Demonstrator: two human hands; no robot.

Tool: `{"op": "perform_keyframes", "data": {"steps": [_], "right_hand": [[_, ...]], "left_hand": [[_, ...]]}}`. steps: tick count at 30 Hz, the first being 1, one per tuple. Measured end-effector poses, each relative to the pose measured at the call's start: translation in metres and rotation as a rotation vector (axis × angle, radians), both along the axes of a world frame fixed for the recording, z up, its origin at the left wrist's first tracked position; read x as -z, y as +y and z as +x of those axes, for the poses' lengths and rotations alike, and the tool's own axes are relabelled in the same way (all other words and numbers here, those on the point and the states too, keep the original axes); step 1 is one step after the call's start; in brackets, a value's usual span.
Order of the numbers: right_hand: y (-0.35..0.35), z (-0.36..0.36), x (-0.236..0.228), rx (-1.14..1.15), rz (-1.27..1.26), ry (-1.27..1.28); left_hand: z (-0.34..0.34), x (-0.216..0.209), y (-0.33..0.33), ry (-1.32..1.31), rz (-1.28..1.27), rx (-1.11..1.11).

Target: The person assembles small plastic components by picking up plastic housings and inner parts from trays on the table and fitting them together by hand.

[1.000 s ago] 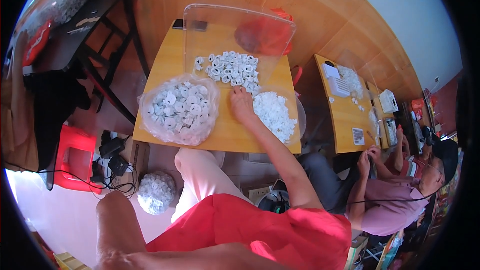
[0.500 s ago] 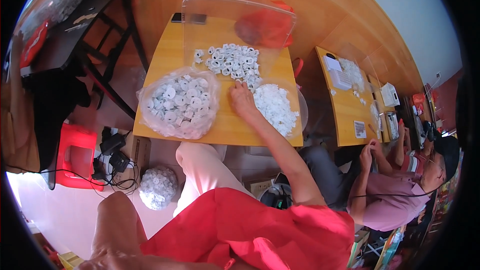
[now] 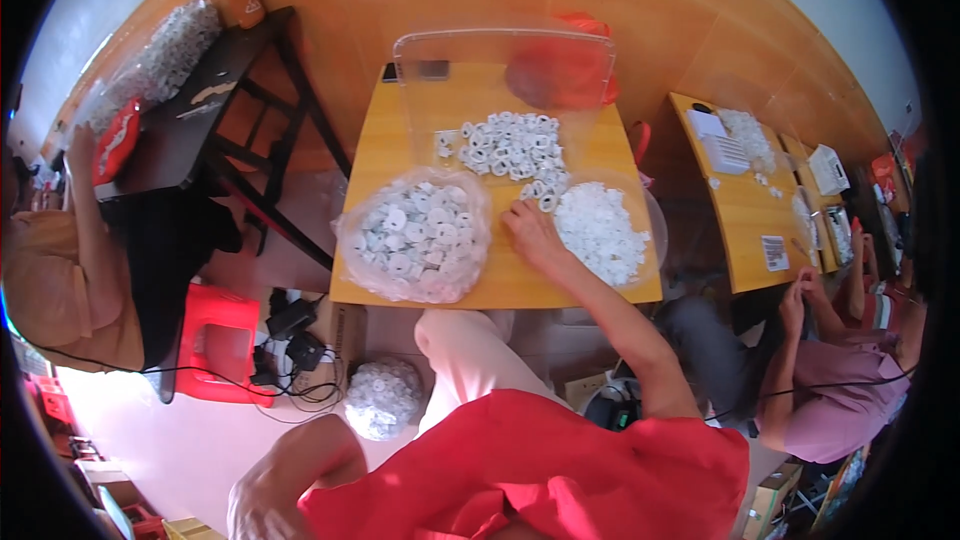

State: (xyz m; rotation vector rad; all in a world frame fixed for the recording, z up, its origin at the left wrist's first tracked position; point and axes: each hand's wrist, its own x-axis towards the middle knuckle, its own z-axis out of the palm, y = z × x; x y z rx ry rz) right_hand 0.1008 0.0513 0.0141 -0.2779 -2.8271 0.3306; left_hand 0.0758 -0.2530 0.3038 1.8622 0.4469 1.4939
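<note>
My right hand (image 3: 535,234) rests on the yellow wooden table (image 3: 515,275), its fingers bent and drawn together. The fingertips are beside a few white ring-shaped plastic pieces (image 3: 540,194) at the near end of a loose pile of the same pieces (image 3: 510,145). Whatever the fingers hold, if anything, is hidden. To the left of this hand stands an open clear bag (image 3: 415,235) full of round white pieces with slots. On its right lies a heap of small white parts (image 3: 600,235) on a clear tray. My left hand (image 3: 258,512) hangs low at the left, its fingers partly cut off.
A clear plastic cover (image 3: 500,35) stands upright at the table's back, before a red bag (image 3: 575,65). A phone (image 3: 415,70) lies there too. On the floor are a red stool (image 3: 215,340), cables and a filled bag (image 3: 385,397). People sit at both sides.
The whole view has shifted, so the table appears farther right and lower. My right hand has drawn slightly back from the ring pieces, which now show at its fingertips.
</note>
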Motion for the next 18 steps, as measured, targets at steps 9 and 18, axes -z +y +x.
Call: {"op": "perform_keyframes", "data": {"steps": [9, 18], "right_hand": [[-0.004, -0.003, -0.008, 0.096, 0.003, 0.049], [0.012, 0.008, -0.016, 0.102, -0.620, 0.187]], "left_hand": [[-0.001, 0.110, 0.012, -0.143, -0.395, -0.220], [0.026, 0.205, 0.031, -0.640, -0.885, -0.530]]}}
